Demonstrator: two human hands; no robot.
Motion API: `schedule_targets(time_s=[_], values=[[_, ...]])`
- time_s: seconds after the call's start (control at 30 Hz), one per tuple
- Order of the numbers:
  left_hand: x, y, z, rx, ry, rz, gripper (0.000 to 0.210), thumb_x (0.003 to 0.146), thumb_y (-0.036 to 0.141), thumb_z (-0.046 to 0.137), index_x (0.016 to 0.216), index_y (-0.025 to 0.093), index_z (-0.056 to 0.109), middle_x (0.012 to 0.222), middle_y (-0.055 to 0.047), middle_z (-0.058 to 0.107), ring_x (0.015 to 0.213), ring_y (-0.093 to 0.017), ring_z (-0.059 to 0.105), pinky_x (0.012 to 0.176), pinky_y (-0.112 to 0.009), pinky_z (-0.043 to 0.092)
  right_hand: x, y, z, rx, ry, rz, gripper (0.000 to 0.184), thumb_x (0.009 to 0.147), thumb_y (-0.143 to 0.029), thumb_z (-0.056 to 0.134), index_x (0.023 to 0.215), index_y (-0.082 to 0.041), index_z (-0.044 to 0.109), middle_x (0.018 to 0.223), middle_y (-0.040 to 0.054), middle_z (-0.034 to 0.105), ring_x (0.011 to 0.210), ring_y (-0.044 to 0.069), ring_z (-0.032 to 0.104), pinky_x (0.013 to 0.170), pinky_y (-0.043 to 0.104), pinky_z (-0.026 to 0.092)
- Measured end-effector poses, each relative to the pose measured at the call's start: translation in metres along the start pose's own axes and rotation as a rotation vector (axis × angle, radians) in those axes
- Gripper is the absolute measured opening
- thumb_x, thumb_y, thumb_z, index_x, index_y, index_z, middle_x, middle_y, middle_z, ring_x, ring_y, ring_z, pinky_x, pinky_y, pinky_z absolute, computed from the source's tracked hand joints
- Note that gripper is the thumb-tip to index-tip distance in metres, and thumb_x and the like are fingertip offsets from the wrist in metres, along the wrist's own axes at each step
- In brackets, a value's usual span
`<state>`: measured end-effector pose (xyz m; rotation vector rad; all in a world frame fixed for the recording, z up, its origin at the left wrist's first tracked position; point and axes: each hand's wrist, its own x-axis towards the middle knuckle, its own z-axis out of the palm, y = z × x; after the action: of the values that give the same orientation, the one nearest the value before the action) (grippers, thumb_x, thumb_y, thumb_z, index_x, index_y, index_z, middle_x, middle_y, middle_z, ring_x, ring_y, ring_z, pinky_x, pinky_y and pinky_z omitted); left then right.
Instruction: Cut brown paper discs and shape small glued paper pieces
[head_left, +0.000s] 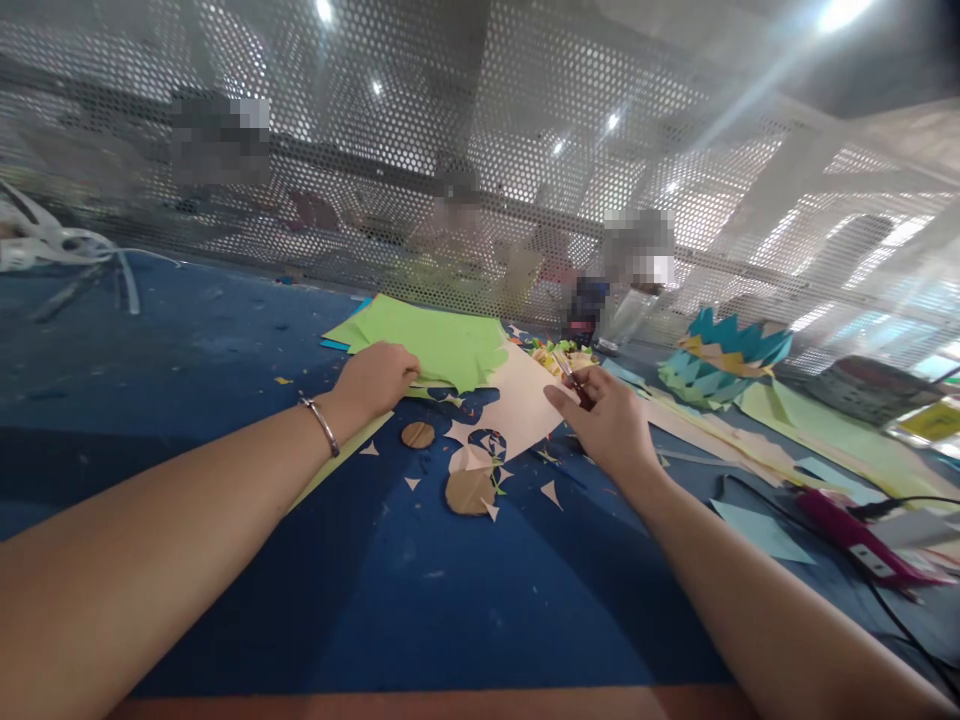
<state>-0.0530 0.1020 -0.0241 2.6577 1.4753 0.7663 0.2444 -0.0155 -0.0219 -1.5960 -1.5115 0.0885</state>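
Observation:
My left hand (pixel 381 380), with a bangle at the wrist, has its fingers curled at the near left edge of a stack of green paper (pixel 439 340). Its fingertips are partly hidden. My right hand (pixel 611 410) is closed around a slim tool (pixel 566 368) with a silvery tip and a dark lower part; its exact kind is not clear. A pale pink sheet (pixel 529 395) lies between my hands, its left edge cut unevenly. Nearer to me are a round cardboard disc (pixel 418 434) and a larger cardboard piece (pixel 470 493), among pointed paper scraps (pixel 551 494).
Behind the blue table (pixel 420 610) stands a perforated metal screen (pixel 337 170), with blurred people beyond it. To the right are a teal and green paper crown (pixel 727 355), paper strips, and a magenta power strip (pixel 862 540) with black cables. White straps (pixel 60 240) lie far left.

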Motion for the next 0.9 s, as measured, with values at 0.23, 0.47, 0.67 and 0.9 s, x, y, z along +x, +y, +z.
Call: schedule_targets(time_s=[0.23, 0.47, 0.67, 0.9], values=[[0.0, 0.002, -0.017, -0.114, 0.32, -0.098, 0.028, 0.094, 0.031, 0.053, 0.095, 0.019, 0.078, 0.088, -0.012, 0.078, 0.085, -0.03, 0.07, 0.078, -0.039, 0.048, -0.002, -0.008, -0.005, -0.009, 0.062, -0.01, 0.032, 0.085, -0.052, 0.07, 0.089, -0.022, 0.061, 0.063, -0.0035, 0.056, 0.057, 0.014, 0.044, 0.057, 0.028, 0.033], [-0.017, 0.03, -0.035, -0.519, 0.734, 0.045, 0.024, 0.101, 0.035, 0.055, 0.12, 0.03, 0.07, 0.13, -0.004, 0.071, 0.116, -0.022, 0.066, 0.103, -0.034, 0.045, -0.005, -0.014, -0.003, 0.166, 0.077, -0.048, 0.033, 0.089, -0.054, 0.067, 0.082, -0.022, 0.061, 0.062, -0.0036, 0.053, 0.055, 0.013, 0.044, 0.053, 0.027, 0.033], [-0.037, 0.075, -0.033, -0.602, 0.648, 0.305, 0.018, 0.102, 0.022, 0.054, 0.112, 0.026, 0.069, 0.134, -0.005, 0.07, 0.127, -0.021, 0.062, 0.11, -0.039, 0.044, -0.015, -0.033, 0.001, 0.601, -0.097, 0.138, 0.037, 0.091, -0.058, 0.065, 0.085, -0.022, 0.057, 0.064, -0.0022, 0.066, 0.035, 0.007, 0.034, 0.037, 0.025, 0.022], [-0.042, 0.08, -0.037, -0.767, 0.58, 0.2, 0.013, 0.101, 0.024, 0.056, 0.11, 0.031, 0.062, 0.139, -0.002, 0.066, 0.13, -0.022, 0.06, 0.1, -0.038, 0.052, -0.016, -0.04, -0.001, 0.663, -0.088, 0.18, 0.036, 0.092, -0.056, 0.064, 0.089, -0.02, 0.061, 0.086, 0.0054, 0.077, 0.033, 0.004, 0.033, 0.033, 0.027, 0.02]])
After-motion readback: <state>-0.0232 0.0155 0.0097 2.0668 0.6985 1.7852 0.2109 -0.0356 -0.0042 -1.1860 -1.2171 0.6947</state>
